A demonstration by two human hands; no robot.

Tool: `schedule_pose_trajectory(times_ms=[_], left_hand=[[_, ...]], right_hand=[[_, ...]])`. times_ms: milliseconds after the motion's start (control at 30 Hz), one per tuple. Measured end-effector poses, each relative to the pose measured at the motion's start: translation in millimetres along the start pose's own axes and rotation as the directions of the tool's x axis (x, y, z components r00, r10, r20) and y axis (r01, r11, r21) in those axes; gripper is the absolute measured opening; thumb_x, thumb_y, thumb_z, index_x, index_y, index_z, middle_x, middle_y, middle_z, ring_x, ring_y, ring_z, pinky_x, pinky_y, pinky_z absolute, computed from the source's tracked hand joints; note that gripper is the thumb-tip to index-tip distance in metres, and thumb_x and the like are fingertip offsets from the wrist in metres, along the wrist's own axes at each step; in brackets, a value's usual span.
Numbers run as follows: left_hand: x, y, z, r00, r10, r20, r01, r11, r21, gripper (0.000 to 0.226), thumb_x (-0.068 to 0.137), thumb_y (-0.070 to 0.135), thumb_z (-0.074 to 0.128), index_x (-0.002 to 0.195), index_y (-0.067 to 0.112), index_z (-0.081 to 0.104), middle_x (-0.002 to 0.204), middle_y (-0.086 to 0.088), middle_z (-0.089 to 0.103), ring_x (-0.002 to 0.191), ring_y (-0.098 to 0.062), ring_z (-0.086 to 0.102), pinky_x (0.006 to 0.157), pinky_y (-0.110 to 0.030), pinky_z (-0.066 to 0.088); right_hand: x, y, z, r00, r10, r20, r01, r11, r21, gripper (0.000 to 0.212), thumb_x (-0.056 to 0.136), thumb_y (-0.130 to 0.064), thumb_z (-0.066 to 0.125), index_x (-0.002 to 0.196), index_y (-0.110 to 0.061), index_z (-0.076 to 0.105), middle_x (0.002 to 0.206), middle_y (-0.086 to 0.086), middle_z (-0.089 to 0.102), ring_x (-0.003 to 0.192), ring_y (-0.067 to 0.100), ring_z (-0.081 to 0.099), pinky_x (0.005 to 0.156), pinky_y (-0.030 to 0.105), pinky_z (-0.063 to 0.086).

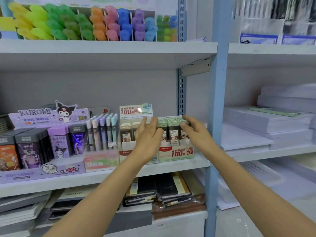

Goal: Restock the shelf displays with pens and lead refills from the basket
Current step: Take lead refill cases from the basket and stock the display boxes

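Note:
On the middle shelf stands a green display box of 0.7 lead refills, filled with green-capped cases. To its left is a beige display box of lead refills. My left hand reaches in with straight fingers against the left side of the green-capped cases. My right hand has its fingers on the right end of the same rows; whether they curl round a case is hidden. A pastel pen display stands further left. No basket is in view.
A purple Kuromi lead-refill display fills the shelf's left. Coloured highlighters line the upper shelf. Notebooks are stacked on the shelf below. A blue upright post divides off paper stacks and a white basket-like tray.

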State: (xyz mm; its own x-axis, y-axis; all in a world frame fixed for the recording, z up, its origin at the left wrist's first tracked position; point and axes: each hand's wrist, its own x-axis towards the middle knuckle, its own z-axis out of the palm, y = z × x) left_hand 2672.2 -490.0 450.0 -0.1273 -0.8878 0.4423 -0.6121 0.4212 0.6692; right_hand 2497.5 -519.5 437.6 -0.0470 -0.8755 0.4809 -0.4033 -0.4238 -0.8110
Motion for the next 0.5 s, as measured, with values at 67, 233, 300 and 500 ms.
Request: schedule_pose_trajectory(times_ms=[67, 233, 300, 500], left_hand=[[1.2, -0.3, 2.8, 1.000, -0.006, -0.006, 0.006, 1.000, 0.024, 0.053, 0.102, 0.029, 0.032, 0.154, 0.026, 0.022, 0.163, 0.003, 0.006, 0.148, -0.017, -0.002, 0.118, -0.042, 0.005], [11.5, -0.1, -3.1, 0.995, 0.074, -0.061, -0.059, 0.974, 0.220, 0.054, 0.101, 0.025, 0.030, 0.153, 0.015, 0.023, 0.162, -0.002, 0.012, 0.148, -0.015, -0.006, 0.119, -0.047, 0.003], [17.2, -1.2, -4.9, 0.999, 0.026, -0.026, -0.019, 0.971, 0.240, 0.054, 0.101, 0.027, 0.029, 0.154, 0.016, 0.023, 0.162, -0.005, 0.010, 0.148, -0.019, -0.007, 0.118, -0.048, 0.004], [25.2, -5.8, -0.5, 0.997, 0.077, -0.013, -0.070, 0.952, 0.299, 0.054, 0.100, 0.028, 0.032, 0.153, 0.020, 0.024, 0.159, -0.003, 0.018, 0.145, -0.017, 0.001, 0.117, -0.045, 0.003]], right_hand=[[1.2, 2.5, -0.4, 1.000, -0.002, 0.015, 0.002, 1.000, 0.016, 0.045, 0.100, -0.030, 0.051, 0.144, -0.027, 0.040, 0.126, -0.007, 0.054, 0.090, -0.011, 0.053, 0.061, 0.002, 0.043], [15.2, -1.1, -7.7, 1.000, -0.006, -0.007, 0.006, 0.998, 0.062, 0.047, 0.101, -0.028, 0.046, 0.147, -0.024, 0.036, 0.149, -0.005, 0.041, 0.120, 0.006, 0.043, 0.092, 0.024, 0.038], [19.8, -3.5, -6.8, 1.000, 0.011, 0.022, -0.013, 0.997, 0.083, 0.045, 0.103, -0.025, 0.040, 0.147, -0.022, 0.036, 0.150, -0.005, 0.041, 0.119, 0.004, 0.043, 0.086, 0.017, 0.036], [18.5, -2.0, -0.7, 0.999, -0.004, 0.052, 0.002, 0.999, 0.041, 0.041, 0.104, -0.026, 0.034, 0.144, -0.022, 0.040, 0.144, -0.001, 0.048, 0.125, 0.013, 0.049, 0.104, 0.034, 0.042]])
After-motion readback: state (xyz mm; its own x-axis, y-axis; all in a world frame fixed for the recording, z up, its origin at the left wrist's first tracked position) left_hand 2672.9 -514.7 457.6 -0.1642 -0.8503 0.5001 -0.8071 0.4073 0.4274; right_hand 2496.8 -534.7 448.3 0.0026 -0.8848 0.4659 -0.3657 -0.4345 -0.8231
